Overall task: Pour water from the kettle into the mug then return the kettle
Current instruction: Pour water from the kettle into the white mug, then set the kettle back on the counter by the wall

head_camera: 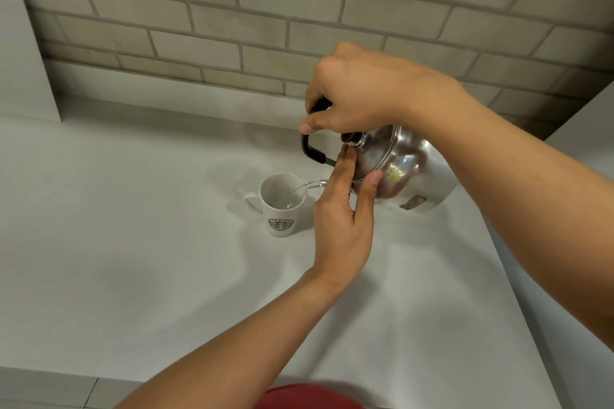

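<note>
A shiny steel kettle (pixel 407 169) with a black handle is held tilted to the left above the counter. My right hand (pixel 352 95) grips its handle from above. My left hand (pixel 345 219) has its fingers spread, the fingertips pressing on the kettle's lid by the black knob. A clear stream of water (pixel 307 188) runs from the spout into a white mug (pixel 280 206) with a green logo. The mug stands upright on the counter left of the kettle, its handle pointing left, with some water inside.
The white counter (pixel 133 226) ends at a grey brick wall (pixel 232 26) behind. A white panel (pixel 23 53) stands at the far left. The counter's right edge (pixel 518 276) runs diagonally. A red object (pixel 309 397) shows at the bottom.
</note>
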### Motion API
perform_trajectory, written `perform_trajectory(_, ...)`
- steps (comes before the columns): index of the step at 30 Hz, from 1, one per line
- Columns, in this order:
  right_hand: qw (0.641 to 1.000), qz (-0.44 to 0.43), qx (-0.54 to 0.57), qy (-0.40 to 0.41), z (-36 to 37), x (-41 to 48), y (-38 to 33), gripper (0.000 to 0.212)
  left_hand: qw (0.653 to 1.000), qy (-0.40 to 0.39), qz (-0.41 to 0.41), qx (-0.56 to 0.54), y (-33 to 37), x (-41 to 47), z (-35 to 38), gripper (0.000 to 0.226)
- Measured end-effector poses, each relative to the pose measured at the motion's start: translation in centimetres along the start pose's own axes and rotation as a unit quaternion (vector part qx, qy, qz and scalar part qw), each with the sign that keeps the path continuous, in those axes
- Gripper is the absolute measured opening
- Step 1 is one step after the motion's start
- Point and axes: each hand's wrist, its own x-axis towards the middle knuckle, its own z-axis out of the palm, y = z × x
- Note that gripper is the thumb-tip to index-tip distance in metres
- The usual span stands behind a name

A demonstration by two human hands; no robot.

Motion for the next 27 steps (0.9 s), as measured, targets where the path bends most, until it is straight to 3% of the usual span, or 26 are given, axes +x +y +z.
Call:
perform_trajectory(5,1.000,-0.003,0.013,0.023,0.9,-0.9,0.8,0.036,0.998,-0.044,-0.007,0.038,-0.4,-0.1,-0.5,0.057)
perform_trajectory(12,0.988,0.032,0.098,0.118,3.7,-4.7,3.5,0.037,0.985,-0.100,0.039,0.133,-1.0,0.0,-2.0,0.052)
perform_trajectory(17,0.946,0.084,0.202,0.241,7.1,-8.1,4.9,0.027,0.989,-0.044,0.089,0.114,-1.3,0.5,-3.0,0.020)
perform_trajectory(20,0.915,0.107,0.252,0.298,9.1,-9.7,5.5,0.024,0.993,-0.014,0.077,0.087,-0.9,1.8,-3.2,0.025)
perform_trajectory(27,0.861,0.146,0.321,0.368,12.3,-12.0,6.8,0.016,0.965,-0.142,0.103,0.194,-0.6,4.9,-2.6,0.045)
